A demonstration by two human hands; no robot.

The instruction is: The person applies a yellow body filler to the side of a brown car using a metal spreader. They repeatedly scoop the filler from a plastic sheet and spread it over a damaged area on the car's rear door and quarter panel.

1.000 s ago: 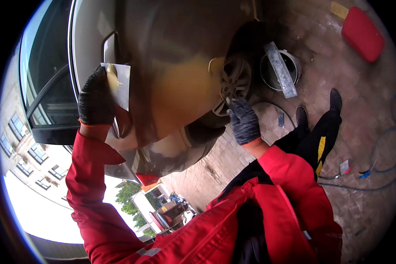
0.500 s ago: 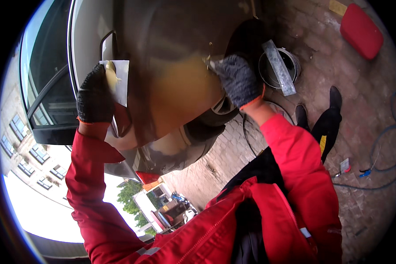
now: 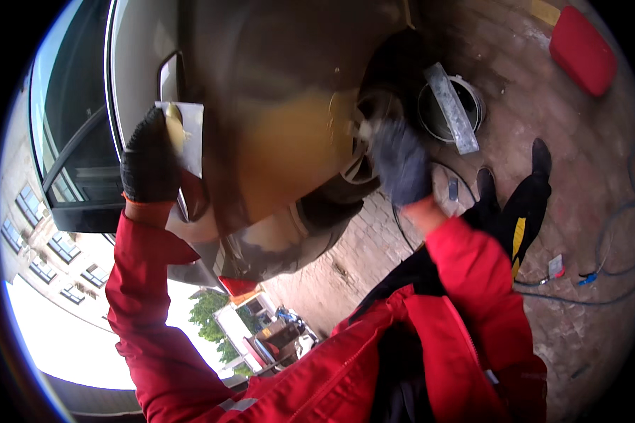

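Note:
My left hand (image 3: 148, 158) in a dark knit glove is shut on a light square plate (image 3: 190, 162) bearing beige paste (image 3: 175, 123), beside the car door handle (image 3: 169, 77). My right hand (image 3: 401, 158), gloved and blurred by motion, is closed on a small pale thing I cannot make out, near the right edge of a sanded tan patch (image 3: 289, 141) on the dark car panel (image 3: 261, 42). Behind that hand, the wheel (image 3: 355, 169) is partly hidden.
A bucket (image 3: 432, 116) with a metal strip (image 3: 451, 106) across it stands beside the wheel. A red pad (image 3: 582, 49), a hose (image 3: 564, 301) and small tools (image 3: 555, 266) lie on the paving. My legs and shoes (image 3: 540, 158) are at the right.
My right hand rose to the panel half a second ago, and has since moved down and right. My left hand stays almost still with the plate.

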